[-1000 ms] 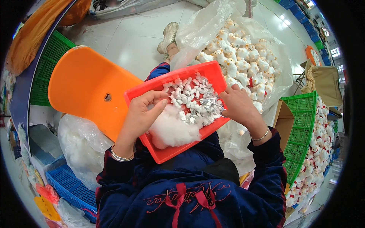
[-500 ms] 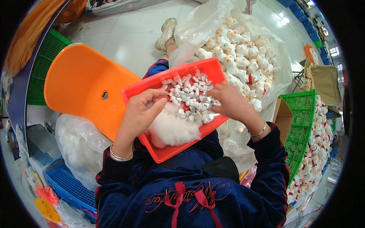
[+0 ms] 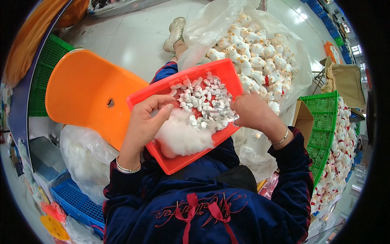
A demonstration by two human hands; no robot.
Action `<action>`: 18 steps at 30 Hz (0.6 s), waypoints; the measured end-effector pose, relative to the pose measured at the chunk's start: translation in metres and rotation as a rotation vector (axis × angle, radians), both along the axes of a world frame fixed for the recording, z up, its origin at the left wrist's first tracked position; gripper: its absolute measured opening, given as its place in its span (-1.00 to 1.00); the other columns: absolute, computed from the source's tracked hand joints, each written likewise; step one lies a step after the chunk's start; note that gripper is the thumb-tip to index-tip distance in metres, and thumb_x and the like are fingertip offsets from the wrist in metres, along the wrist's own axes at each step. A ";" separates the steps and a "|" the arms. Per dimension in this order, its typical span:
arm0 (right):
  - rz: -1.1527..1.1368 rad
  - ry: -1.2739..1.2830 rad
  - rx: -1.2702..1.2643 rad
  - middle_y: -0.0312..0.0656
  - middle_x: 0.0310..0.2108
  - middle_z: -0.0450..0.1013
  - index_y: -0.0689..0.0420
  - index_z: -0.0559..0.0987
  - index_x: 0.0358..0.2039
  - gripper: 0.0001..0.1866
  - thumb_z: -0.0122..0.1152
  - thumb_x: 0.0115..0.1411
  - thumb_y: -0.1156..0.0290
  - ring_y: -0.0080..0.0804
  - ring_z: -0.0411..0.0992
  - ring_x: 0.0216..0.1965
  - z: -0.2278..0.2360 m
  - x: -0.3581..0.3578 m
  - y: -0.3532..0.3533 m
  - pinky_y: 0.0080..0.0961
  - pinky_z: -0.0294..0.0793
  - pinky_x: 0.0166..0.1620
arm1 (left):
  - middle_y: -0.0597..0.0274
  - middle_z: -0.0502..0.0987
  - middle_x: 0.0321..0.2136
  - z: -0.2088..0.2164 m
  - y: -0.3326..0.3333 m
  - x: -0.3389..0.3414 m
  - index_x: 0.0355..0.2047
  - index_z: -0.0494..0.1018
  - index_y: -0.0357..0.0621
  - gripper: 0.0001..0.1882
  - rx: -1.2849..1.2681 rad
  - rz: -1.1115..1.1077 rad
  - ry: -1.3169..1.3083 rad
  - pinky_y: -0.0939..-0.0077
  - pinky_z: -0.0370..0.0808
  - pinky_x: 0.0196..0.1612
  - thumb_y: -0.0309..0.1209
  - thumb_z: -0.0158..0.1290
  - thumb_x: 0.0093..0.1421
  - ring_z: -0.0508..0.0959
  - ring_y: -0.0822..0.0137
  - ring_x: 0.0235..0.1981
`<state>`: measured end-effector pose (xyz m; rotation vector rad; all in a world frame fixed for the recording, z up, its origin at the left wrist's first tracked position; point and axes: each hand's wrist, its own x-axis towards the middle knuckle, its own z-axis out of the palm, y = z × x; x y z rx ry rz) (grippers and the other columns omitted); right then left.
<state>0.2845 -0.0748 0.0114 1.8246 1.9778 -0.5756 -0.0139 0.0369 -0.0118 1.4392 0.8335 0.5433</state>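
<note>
A red plastic tray [image 3: 134, 97] rests tilted across my lap. Inside it lie many small white fabric pieces [image 3: 190, 91], some with silvery shiny parts, and a fluffy wad of white stuffing [image 3: 180, 136]. Over the tray's left side, my left hand [image 3: 147, 120] has its thumb and forefinger apart beside the stuffing; nothing plain shows between them. My right hand [image 3: 254, 110] is closed at the right rim. A slim silvery metal tool [image 3: 236, 120] shows a curved end below its fingers; the rest blends with the shiny pieces, so its exact kind is unclear.
An orange chair seat [image 3: 93, 95] stands left of the tray. Beyond it at right, a clear plastic bag [image 3: 298, 53] holds many stuffed white toys [image 3: 256, 61]. A green crate [image 3: 323, 134] is at right, a blue basket [image 3: 79, 203] and a bag of stuffing [image 3: 83, 158] at lower left.
My right hand has drawn back to the right, from over the pieces to the tray's rim, and its fingers are more curled. My left hand has shifted slightly left.
</note>
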 end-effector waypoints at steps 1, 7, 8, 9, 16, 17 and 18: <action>0.009 -0.048 -0.011 -0.14 -0.36 0.57 0.11 0.69 -0.36 -0.74 0.43 -0.07 0.27 -0.11 0.52 -0.11 -0.003 -0.004 -0.001 -0.05 0.45 -0.02 | 0.42 0.55 -0.40 -0.001 0.000 0.000 -0.01 0.58 -0.32 -0.77 -0.001 0.001 -0.004 0.67 0.45 -0.24 -0.51 0.09 0.36 0.50 0.60 -0.37; 0.051 -0.106 0.015 -0.15 -0.36 0.58 0.11 0.71 -0.38 -0.75 0.42 -0.06 0.24 -0.16 0.53 -0.13 -0.034 -0.014 -0.007 -0.09 0.46 -0.04 | 0.42 0.56 -0.40 0.001 -0.002 0.002 -0.01 0.58 -0.33 -0.76 -0.005 0.002 0.008 0.67 0.45 -0.23 -0.50 0.10 0.36 0.50 0.61 -0.37; 0.036 -0.011 0.044 -0.17 -0.38 0.58 0.12 0.71 -0.36 -0.74 0.42 -0.05 0.25 -0.17 0.53 -0.15 -0.035 -0.010 -0.008 -0.11 0.47 -0.06 | 0.42 0.56 -0.40 0.001 -0.002 0.001 -0.02 0.58 -0.32 -0.77 -0.011 0.005 0.011 0.67 0.45 -0.23 -0.50 0.10 0.36 0.50 0.61 -0.37; 0.019 0.085 0.072 -0.18 -0.39 0.57 0.13 0.71 -0.34 -0.73 0.42 -0.04 0.25 -0.18 0.53 -0.17 -0.035 -0.002 -0.010 -0.14 0.47 -0.07 | 0.42 0.56 -0.41 0.001 -0.002 0.001 -0.02 0.58 -0.32 -0.77 -0.017 0.006 0.013 0.67 0.45 -0.23 -0.50 0.10 0.36 0.51 0.61 -0.37; -0.272 0.900 -0.003 -0.18 -0.36 0.58 0.25 0.69 -0.12 -0.57 0.52 -0.03 0.38 -0.30 0.56 -0.20 -0.007 0.027 -0.026 -0.36 0.53 -0.07 | 0.34 0.56 -0.23 0.005 -0.009 0.010 0.14 0.51 -0.32 -0.63 -0.042 -0.089 -0.110 0.66 0.45 -0.14 -0.50 0.09 0.33 0.50 0.58 -0.21; -0.263 0.959 -0.033 -0.19 -0.35 0.58 0.25 0.68 -0.09 -0.55 0.54 -0.02 0.38 -0.33 0.55 -0.19 -0.005 0.028 -0.028 -0.38 0.53 -0.06 | 0.33 0.56 -0.21 0.009 -0.011 0.012 0.16 0.50 -0.30 -0.59 -0.100 -0.143 -0.130 0.65 0.45 -0.13 -0.49 0.09 0.32 0.50 0.58 -0.20; -0.252 1.016 -0.065 -0.19 -0.33 0.59 0.25 0.67 -0.07 -0.54 0.55 0.00 0.38 -0.35 0.55 -0.18 -0.004 0.029 -0.029 -0.39 0.52 -0.04 | 0.33 0.55 -0.18 0.016 -0.014 0.012 0.19 0.48 -0.29 -0.56 -0.157 -0.195 -0.150 0.65 0.45 -0.11 -0.49 0.09 0.30 0.49 0.57 -0.19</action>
